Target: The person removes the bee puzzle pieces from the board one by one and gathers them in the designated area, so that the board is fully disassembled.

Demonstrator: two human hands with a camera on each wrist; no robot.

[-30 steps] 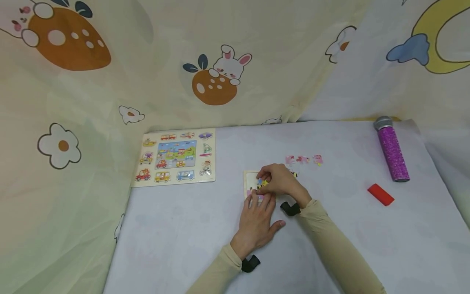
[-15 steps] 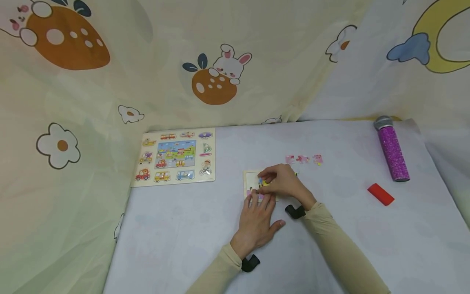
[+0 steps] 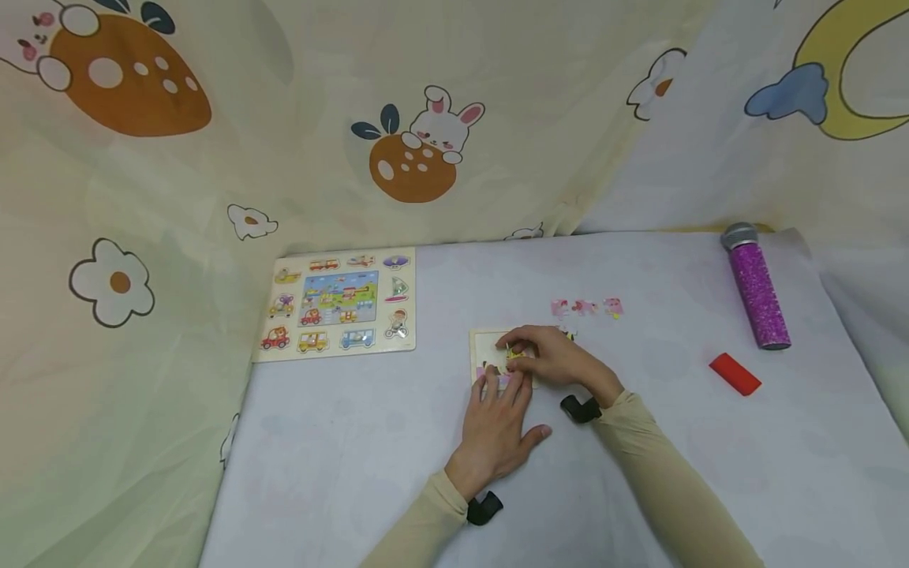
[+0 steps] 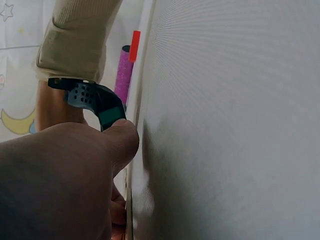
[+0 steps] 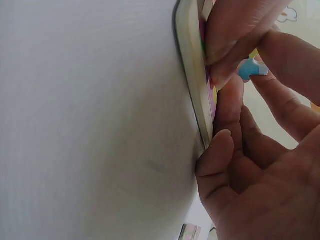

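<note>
Left hand [image 3: 493, 436]: rests spread-fingered on puzzle tray [image 3: 484, 345]
Right hand [image 3: 561, 359]: pinches blue puzzle piece [image 5: 245, 69] over tray
Pink pieces [image 3: 585, 308]: lie nearby

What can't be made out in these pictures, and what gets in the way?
Head: much of the right half of the puzzle tray, under the right hand.
Head: the designs on the loose pink pieces, too small to read.
Left wrist: the tray's face, blocked by the left hand.
Right wrist: the full outline of the blue piece, partly covered by fingers.
Right wrist: what the pinkish object is, cut off by the bottom edge.
</note>
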